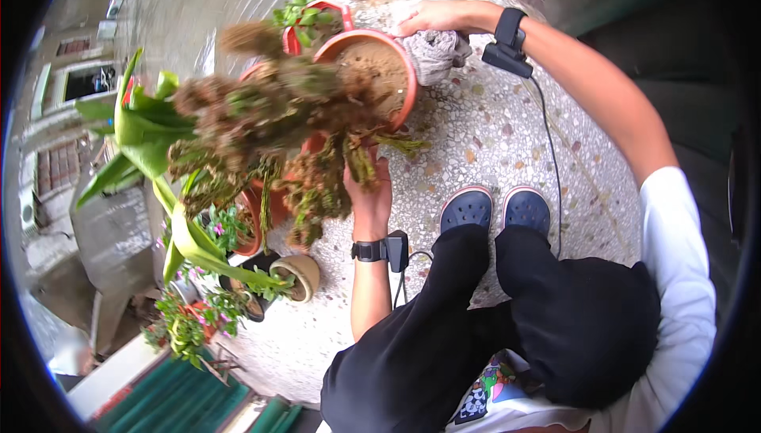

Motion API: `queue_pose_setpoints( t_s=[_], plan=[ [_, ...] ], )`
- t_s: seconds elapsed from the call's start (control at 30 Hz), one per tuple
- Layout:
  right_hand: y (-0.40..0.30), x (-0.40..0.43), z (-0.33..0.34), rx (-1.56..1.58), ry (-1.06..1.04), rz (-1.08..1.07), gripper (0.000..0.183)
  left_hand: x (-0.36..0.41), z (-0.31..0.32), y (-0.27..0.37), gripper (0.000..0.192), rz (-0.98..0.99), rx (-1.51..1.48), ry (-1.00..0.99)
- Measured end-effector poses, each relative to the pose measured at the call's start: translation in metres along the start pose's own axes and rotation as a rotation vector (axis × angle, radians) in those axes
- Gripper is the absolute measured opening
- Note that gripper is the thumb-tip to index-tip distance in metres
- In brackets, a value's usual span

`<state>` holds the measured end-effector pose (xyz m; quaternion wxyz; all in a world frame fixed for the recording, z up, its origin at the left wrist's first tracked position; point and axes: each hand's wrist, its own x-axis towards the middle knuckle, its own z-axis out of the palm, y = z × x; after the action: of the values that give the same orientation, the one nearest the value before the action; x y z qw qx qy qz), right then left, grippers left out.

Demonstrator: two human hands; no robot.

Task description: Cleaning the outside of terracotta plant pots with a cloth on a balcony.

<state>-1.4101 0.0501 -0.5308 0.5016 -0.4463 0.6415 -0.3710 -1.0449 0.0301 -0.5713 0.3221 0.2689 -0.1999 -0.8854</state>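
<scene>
A round terracotta-coloured pot (410,91) filled with sandy soil stands on the floor, with a tall, partly dried plant (255,106) over and beside it. My right hand (425,18) is at the pot's rim with a crumpled grey cloth (437,55) bunched under the palm and against the pot's wall. Below the pot, my left hand (371,186) reaches up under the drooping brown-green stems; its fingertips are hidden by foliage, so its grip does not show. The plant's upper part looks blurred.
A red planter (346,13) with a small leafy plant adjoins the pot. Broad-leaved green plants (142,129), flowering pots and a small beige pot (312,275) stand to the left. My blue clogs (467,208) rest on the speckled floor (493,129). Cables trail from both wrist devices.
</scene>
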Motion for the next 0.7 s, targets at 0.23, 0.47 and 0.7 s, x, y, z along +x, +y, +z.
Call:
queue_pose_setpoints(
  t_s=[0.23,0.47,0.7],
  plan=[
    [-0.033,0.048,-0.001,-0.445,-0.248,-0.12,0.045,-0.006,-0.057,-0.027,0.029,0.622,1.55,0.173],
    [-0.008,-0.029,0.015,-0.172,-0.142,-0.052,0.038,0.001,-0.023,0.007,0.014,0.051,0.123,0.248],
    [0.013,-0.072,0.04,0.106,0.073,-0.1,0.038,0.019,0.025,0.021,0.017,0.017,0.034,0.129]
  ],
)
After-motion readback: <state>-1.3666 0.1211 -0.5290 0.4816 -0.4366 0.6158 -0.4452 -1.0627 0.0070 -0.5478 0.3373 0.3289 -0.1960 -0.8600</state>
